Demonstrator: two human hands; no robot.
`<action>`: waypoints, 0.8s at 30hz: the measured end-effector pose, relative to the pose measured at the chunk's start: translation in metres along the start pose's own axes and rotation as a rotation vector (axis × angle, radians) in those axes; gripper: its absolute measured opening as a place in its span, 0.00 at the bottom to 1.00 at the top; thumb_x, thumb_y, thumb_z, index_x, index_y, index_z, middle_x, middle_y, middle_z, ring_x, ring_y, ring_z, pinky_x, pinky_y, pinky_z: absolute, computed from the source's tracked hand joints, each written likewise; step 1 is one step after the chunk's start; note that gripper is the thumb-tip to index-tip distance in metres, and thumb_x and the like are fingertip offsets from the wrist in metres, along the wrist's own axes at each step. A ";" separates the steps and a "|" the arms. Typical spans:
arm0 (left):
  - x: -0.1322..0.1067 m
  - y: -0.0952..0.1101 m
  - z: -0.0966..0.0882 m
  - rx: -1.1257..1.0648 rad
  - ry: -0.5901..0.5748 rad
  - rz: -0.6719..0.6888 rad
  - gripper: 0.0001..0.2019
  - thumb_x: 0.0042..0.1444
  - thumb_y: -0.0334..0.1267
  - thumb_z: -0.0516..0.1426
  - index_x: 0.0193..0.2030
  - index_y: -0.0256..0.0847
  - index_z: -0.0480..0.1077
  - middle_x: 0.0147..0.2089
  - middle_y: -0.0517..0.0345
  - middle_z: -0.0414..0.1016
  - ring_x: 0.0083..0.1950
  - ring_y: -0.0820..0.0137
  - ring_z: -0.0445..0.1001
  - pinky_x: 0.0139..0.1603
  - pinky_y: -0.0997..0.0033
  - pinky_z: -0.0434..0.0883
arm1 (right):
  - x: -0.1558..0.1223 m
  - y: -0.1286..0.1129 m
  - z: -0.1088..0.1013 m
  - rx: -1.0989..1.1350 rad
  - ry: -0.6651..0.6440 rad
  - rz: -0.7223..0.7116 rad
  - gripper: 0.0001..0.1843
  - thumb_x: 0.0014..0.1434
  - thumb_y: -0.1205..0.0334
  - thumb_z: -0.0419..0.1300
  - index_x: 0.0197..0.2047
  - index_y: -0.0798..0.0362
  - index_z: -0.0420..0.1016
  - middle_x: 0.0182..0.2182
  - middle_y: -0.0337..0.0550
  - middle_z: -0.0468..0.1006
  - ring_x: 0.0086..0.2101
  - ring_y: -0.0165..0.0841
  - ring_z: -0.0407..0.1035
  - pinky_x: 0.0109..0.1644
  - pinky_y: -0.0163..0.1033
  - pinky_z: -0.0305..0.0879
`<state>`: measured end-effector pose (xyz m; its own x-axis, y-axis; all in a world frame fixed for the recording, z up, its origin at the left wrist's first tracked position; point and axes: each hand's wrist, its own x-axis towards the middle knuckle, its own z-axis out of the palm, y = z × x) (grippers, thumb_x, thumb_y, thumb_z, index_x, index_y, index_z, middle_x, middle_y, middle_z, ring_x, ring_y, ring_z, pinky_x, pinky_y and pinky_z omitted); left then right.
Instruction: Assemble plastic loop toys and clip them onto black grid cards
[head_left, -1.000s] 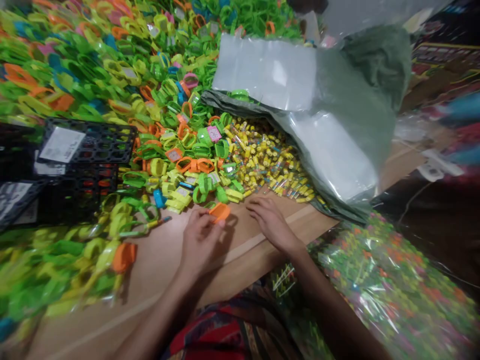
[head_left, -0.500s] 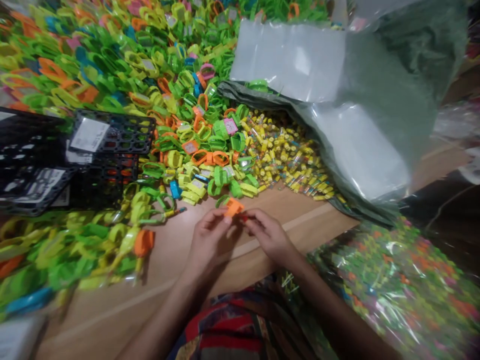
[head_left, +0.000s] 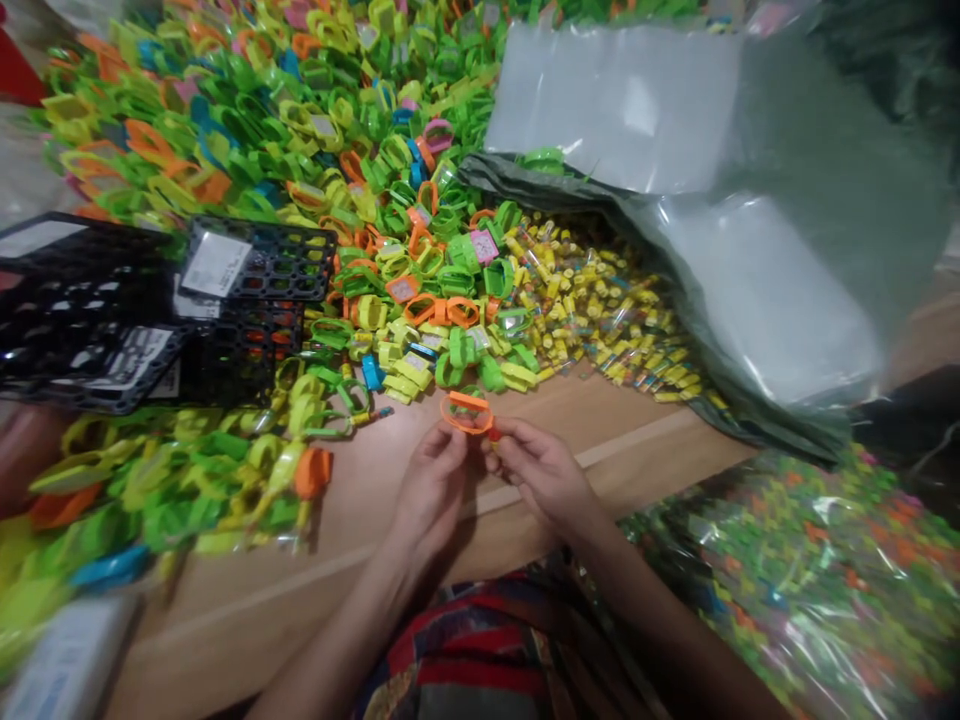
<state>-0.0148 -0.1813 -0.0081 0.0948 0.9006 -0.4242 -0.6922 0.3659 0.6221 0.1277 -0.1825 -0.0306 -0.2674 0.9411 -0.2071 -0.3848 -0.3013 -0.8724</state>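
Above the wooden table, my left hand pinches an orange toy watch between thumb and fingers. Its band forms a loop, and its flat side faces away from me. My right hand is closed at the loop's right side on a small tube with a red end; most of it is hidden by the fingers. Just beyond my hands lies a heap of green, yellow and orange toy watches. Small yellow-capped tubes are piled to its right.
Black plastic grid trays with white labels lie on the heap at left. A dark green sack with clear plastic bags on it covers the right. A clear bag of colourful pieces stands lower right, a pale box lower left.
The orange watch has turned in my left hand, so its open loop now shows. My right fingers have brought the red-ended tube against the loop. The whole view has shifted slightly.
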 end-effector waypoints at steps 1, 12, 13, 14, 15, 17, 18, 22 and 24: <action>0.000 0.000 0.000 0.009 0.002 0.001 0.16 0.45 0.45 0.74 0.35 0.38 0.79 0.41 0.55 0.80 0.37 0.71 0.72 0.40 0.71 0.69 | -0.001 -0.001 -0.001 0.016 0.003 0.005 0.17 0.62 0.49 0.68 0.50 0.48 0.81 0.35 0.40 0.77 0.33 0.28 0.68 0.39 0.35 0.65; -0.006 0.006 0.000 0.191 0.014 0.109 0.14 0.49 0.47 0.72 0.36 0.42 0.80 0.38 0.57 0.79 0.39 0.71 0.72 0.42 0.72 0.69 | -0.002 -0.011 -0.002 0.115 -0.078 0.173 0.20 0.55 0.48 0.73 0.45 0.52 0.82 0.32 0.42 0.78 0.28 0.28 0.67 0.35 0.37 0.64; -0.006 0.006 -0.002 0.224 0.010 0.117 0.13 0.50 0.47 0.71 0.36 0.42 0.80 0.38 0.56 0.79 0.40 0.71 0.72 0.43 0.71 0.69 | -0.002 -0.011 -0.003 0.108 -0.082 0.173 0.20 0.55 0.47 0.72 0.45 0.53 0.82 0.32 0.42 0.78 0.28 0.28 0.67 0.35 0.36 0.63; -0.005 0.005 -0.004 0.258 0.004 0.121 0.13 0.51 0.48 0.71 0.37 0.42 0.80 0.38 0.56 0.78 0.40 0.70 0.72 0.44 0.71 0.69 | -0.002 -0.010 -0.004 0.095 -0.083 0.169 0.20 0.56 0.47 0.72 0.45 0.53 0.81 0.32 0.42 0.78 0.28 0.28 0.67 0.34 0.36 0.62; -0.005 0.004 -0.006 0.293 -0.005 0.123 0.13 0.52 0.49 0.70 0.37 0.43 0.81 0.39 0.56 0.78 0.39 0.70 0.72 0.44 0.70 0.69 | -0.002 -0.010 -0.006 0.076 -0.086 0.162 0.20 0.57 0.47 0.71 0.45 0.52 0.81 0.31 0.42 0.78 0.28 0.28 0.67 0.33 0.36 0.61; -0.003 0.003 -0.012 0.370 -0.019 0.141 0.12 0.55 0.49 0.68 0.38 0.44 0.81 0.39 0.56 0.76 0.40 0.69 0.72 0.46 0.68 0.69 | -0.003 -0.010 -0.008 0.013 -0.084 0.132 0.18 0.60 0.48 0.69 0.46 0.52 0.80 0.31 0.41 0.78 0.27 0.27 0.66 0.32 0.35 0.60; -0.003 0.002 -0.014 0.414 -0.020 0.161 0.11 0.56 0.49 0.67 0.38 0.44 0.81 0.40 0.56 0.76 0.42 0.68 0.72 0.48 0.67 0.69 | -0.003 -0.011 -0.009 -0.035 -0.085 0.115 0.17 0.62 0.49 0.67 0.47 0.52 0.79 0.31 0.40 0.78 0.27 0.27 0.65 0.32 0.34 0.59; -0.004 0.000 -0.021 0.592 -0.003 0.240 0.10 0.61 0.48 0.63 0.39 0.46 0.81 0.46 0.53 0.74 0.50 0.64 0.71 0.55 0.64 0.67 | -0.003 -0.016 -0.006 -0.261 -0.079 0.059 0.12 0.66 0.55 0.61 0.48 0.53 0.77 0.29 0.37 0.74 0.26 0.26 0.62 0.31 0.34 0.58; -0.007 -0.001 -0.020 0.668 -0.002 0.279 0.09 0.62 0.47 0.62 0.40 0.47 0.81 0.48 0.53 0.73 0.52 0.64 0.71 0.57 0.63 0.67 | -0.002 -0.017 -0.002 -0.318 -0.074 0.030 0.12 0.66 0.54 0.60 0.46 0.53 0.76 0.26 0.34 0.69 0.26 0.26 0.60 0.30 0.33 0.57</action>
<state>-0.0292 -0.1926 -0.0189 -0.0202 0.9815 -0.1905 -0.1058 0.1873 0.9766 0.1362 -0.1789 -0.0162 -0.3429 0.9150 -0.2124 -0.0837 -0.2550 -0.9633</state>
